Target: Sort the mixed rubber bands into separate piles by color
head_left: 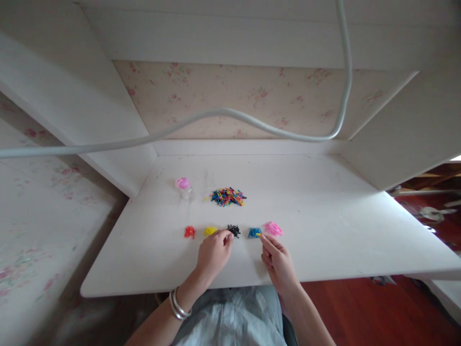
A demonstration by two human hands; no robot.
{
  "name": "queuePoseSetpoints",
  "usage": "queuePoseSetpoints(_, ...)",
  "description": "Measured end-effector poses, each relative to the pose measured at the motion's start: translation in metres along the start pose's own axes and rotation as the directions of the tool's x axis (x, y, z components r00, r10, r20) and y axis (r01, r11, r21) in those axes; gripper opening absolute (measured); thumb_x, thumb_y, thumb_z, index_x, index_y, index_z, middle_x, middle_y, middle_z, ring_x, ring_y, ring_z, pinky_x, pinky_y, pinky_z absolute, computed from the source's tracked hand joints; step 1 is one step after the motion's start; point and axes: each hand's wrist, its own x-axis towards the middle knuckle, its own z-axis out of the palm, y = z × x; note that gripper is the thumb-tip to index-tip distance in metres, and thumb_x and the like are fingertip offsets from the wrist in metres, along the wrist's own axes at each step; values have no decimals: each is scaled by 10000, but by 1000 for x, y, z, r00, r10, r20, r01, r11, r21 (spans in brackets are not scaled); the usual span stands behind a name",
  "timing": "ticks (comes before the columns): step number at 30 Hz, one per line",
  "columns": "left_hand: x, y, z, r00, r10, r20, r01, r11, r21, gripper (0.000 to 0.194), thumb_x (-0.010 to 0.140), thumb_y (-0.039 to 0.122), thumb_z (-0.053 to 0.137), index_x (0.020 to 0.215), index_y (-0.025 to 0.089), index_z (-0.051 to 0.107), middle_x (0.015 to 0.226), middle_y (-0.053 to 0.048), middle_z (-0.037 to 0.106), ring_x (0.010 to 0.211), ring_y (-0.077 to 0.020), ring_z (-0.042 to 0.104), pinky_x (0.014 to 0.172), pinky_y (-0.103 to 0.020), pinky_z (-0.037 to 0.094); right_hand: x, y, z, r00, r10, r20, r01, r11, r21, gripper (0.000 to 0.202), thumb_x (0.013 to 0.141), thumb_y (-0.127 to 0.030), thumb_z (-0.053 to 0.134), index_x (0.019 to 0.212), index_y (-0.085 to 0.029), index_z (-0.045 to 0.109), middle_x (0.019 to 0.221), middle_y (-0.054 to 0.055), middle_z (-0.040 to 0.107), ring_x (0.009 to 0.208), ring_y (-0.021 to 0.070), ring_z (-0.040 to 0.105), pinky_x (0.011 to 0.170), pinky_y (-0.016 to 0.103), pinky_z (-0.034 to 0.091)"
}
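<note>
Small rubber bands lie in little piles by colour along the front of the white desk: red [189, 232], yellow [210, 231], black [234, 230], blue [254, 233] and pink [273, 228]. Behind them is a larger mixed heap [228, 197] of many colours. My left hand [215, 250] has its fingertips pinched at the left edge of the black pile; whatever is between them is hidden. Beside the blue pile, my right hand [275, 257] pinches a small yellow rubber band [258, 234] between thumb and forefinger.
A clear container with a pink lid [183, 183] lies at the back left of the desk [324, 240]. Side panels and a back wall enclose the desk. A white cable [230, 113] runs across the upper view.
</note>
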Motion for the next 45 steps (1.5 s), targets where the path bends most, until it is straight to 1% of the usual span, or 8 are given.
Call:
queuePoseSetpoints(6, 3, 12, 2, 997, 74, 0, -72, 963, 259, 316, 935, 337, 346, 900, 224, 639, 906, -54, 688, 761, -169, 642, 604, -246, 391, -7, -3, -11, 998, -8, -54, 8, 1000, 0, 307, 701, -421, 730, 845, -169, 633, 545, -95, 244, 447, 35, 148, 399, 208, 93)
queuePoseSetpoints(12, 6, 16, 2, 994, 105, -10, -94, 930, 355, 342, 939, 357, 331, 849, 203, 621, 861, -60, 665, 706, -168, 624, 561, -253, 363, -12, -4, -10, 996, -17, -88, 11, 998, -60, 368, 689, -458, 724, 896, -163, 650, 547, -89, 257, 460, 46, 169, 425, 222, 92)
queuePoseSetpoints(20, 3, 8, -7, 990, 137, -32, -121, 944, 308, 320, 945, 346, 335, 872, 219, 620, 868, -43, 670, 744, -162, 631, 580, -241, 382, -12, 1, -9, 994, -1, -111, -13, 991, -132, 405, 663, -493, 727, 902, -171, 666, 513, -89, 283, 449, 48, 190, 424, 215, 106)
queuePoseSetpoints(25, -13, -21, -19, 973, 178, -151, -157, 978, 139, 273, 932, 337, 379, 902, 208, 618, 887, -50, 677, 791, -157, 627, 681, -238, 430, -10, 3, -5, 987, -132, -96, 94, 941, -325, 379, 685, -503, 702, 885, -180, 701, 559, -35, 469, 477, 76, 311, 438, 222, 192)
queuePoseSetpoints(30, -34, -68, -30, 942, 43, -332, -60, 997, -41, 240, 901, 338, 441, 849, 185, 618, 783, -42, 667, 682, -138, 599, 650, -228, 435, -7, 6, 18, 959, -273, 81, 259, 718, -646, 338, 807, -482, 582, 904, -191, 724, 640, 12, 591, 541, 117, 443, 497, 234, 297)
queuePoseSetpoints(35, -43, -105, -40, 904, -137, -404, 110, 990, -90, 254, 884, 376, 461, 849, 187, 627, 781, -31, 675, 677, -141, 602, 647, -228, 439, 0, 5, 58, 878, -346, 330, 456, 398, -796, 314, 894, -407, 455, 937, -239, 717, 731, 26, 680, 600, 137, 569, 571, 225, 371)
queuePoseSetpoints(41, -43, -115, -40, 917, -146, -370, 112, 987, -112, 298, 896, 406, 431, 842, 186, 626, 753, -25, 658, 679, -149, 600, 649, -240, 441, 10, 6, 94, 832, -230, 506, 519, -1, -855, 308, 927, -310, 387, 893, -281, 692, 781, 4, 703, 669, 132, 622, 566, 209, 323)
queuePoseSetpoints(45, -43, -114, -39, 929, -120, -351, 84, 990, -117, 311, 905, 416, 411, 855, 187, 616, 754, -28, 646, 670, -140, 591, 651, -241, 446, 16, 5, 107, 831, -174, 529, 510, -142, -848, 317, 937, -316, 369, 882, -296, 681, 796, -6, 705, 697, 132, 623, 572, 208, 310)
